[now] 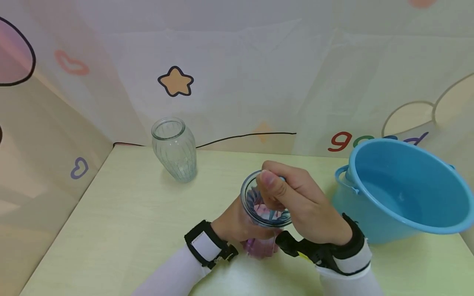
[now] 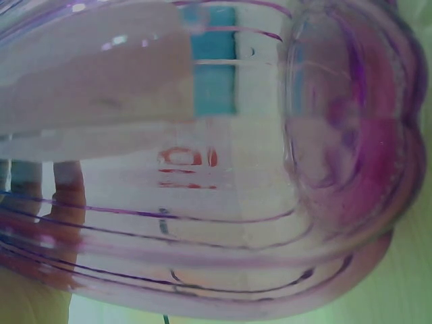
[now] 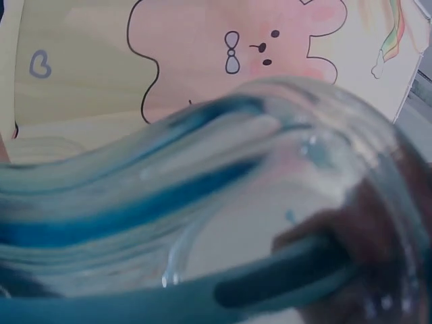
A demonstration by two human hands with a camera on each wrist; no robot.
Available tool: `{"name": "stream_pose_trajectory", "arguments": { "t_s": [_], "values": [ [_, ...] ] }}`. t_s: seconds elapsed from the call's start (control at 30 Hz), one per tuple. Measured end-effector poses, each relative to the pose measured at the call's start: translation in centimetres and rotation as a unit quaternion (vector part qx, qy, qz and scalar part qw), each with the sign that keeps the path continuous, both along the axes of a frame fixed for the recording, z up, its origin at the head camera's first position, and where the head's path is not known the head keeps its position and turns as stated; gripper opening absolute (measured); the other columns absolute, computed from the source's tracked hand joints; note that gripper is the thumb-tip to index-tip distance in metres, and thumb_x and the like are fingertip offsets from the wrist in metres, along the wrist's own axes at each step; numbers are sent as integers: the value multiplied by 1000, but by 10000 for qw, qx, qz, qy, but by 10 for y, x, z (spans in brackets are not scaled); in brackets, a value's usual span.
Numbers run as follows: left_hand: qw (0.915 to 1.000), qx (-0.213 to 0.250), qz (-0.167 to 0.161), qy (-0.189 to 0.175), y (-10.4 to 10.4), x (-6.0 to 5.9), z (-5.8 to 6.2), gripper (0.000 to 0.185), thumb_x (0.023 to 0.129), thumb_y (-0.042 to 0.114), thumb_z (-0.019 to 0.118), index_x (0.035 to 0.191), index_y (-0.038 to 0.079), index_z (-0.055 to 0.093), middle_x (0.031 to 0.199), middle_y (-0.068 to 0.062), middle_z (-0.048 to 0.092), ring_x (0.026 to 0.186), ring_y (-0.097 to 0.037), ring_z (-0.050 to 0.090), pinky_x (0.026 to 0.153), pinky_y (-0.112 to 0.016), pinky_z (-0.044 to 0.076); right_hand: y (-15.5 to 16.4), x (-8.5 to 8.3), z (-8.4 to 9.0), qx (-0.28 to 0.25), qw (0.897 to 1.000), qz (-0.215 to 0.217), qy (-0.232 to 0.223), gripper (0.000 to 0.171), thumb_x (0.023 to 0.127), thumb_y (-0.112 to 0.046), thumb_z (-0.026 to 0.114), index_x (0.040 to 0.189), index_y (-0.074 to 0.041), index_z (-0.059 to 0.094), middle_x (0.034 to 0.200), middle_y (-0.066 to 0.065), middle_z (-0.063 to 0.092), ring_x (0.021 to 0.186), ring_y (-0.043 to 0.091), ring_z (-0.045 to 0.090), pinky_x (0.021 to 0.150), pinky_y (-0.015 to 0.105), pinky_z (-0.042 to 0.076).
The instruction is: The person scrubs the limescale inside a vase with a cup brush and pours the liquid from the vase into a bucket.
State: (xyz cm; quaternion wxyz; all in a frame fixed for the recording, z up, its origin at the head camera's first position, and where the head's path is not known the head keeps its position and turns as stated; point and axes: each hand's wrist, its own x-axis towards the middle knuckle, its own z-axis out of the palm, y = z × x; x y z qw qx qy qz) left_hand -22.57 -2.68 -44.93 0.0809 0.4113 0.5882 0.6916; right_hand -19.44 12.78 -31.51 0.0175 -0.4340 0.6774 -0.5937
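Left hand [image 1: 237,224] grips the pink vase [image 1: 263,242] at table centre; right hand [image 1: 296,201] clenches a blue tool inside its mouth, apparently scrubbing. Bucket [image 1: 403,189] at 3 o'clock; rinsing likely needs it.

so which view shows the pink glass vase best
The head view: the pink glass vase shows whole, gripped by the left hand. The left wrist view gives only a close-up of its ribbed wall; the right wrist view, a blurred rim.

Near centre of desk [image 1: 122,230]: vase [image 1: 264,213], held between left hand [image 1: 237,225] and right hand [image 1: 300,205].
Far left: jar [image 1: 174,149], by the wall.
Right: bucket [image 1: 403,189], just beside right hand.
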Motion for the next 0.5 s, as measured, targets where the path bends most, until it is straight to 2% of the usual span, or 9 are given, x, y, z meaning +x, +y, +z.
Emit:
{"name": "stream_pose_trajectory", "arguments": {
  "t_s": [0.1, 0.17, 0.33, 0.4, 0.5],
  "values": [
    [9999, -119, 38, -22, -2, 0, -1, 70, 73, 1, 82, 133, 5, 46, 119, -20, 58, 109, -16, 57, 99, -40, 57, -1, -2, 0, -333, 9992, 197, -92, 35, 112, -12, 36, 78, -10, 43, 66, 2, 35, 59, 17, 39, 53, 33, 35],
    [9998, -200, 34, -91, -3, 0, -1, 73, 73, 3, 82, 137, 6, 45, 124, -21, 58, 113, -19, 56, 103, -47, 55, -1, -4, 0, -656, 9973, 324, -97, 36, 113, -14, 34, 78, -9, 42, 66, 2, 35, 59, 17, 38, 52, 33, 33],
    [9996, -258, 75, -124, -5, 0, -2, 79, 74, 2, 82, 142, 5, 41, 130, -26, 58, 117, -38, 57, 107, -62, 49, -3, -9, -1, -1525, 9864, 583, -179, 36, 113, -14, 33, 78, -5, 37, 66, 3, 31, 56, 18, 35, 49, 32, 30],
    [9996, -259, 111, -75, -5, 0, -3, 80, 74, 0, 83, 142, 4, 41, 129, -28, 59, 116, -41, 57, 106, -62, 49, -3, -10, -2, -1813, 9814, 567, -278, 36, 113, -14, 33, 78, -4, 36, 66, 3, 29, 56, 18, 33, 48, 32, 28],
    [9992, -344, 226, -14, -5, 0, -4, 79, 74, -3, 83, 140, 3, 41, 127, -27, 61, 113, -38, 60, 104, -56, 53, -1, -9, -2, -2132, 9756, 297, -432, 35, 113, -15, 35, 79, -5, 37, 66, 4, 28, 55, 18, 31, 47, 32, 26]
  ]
}}
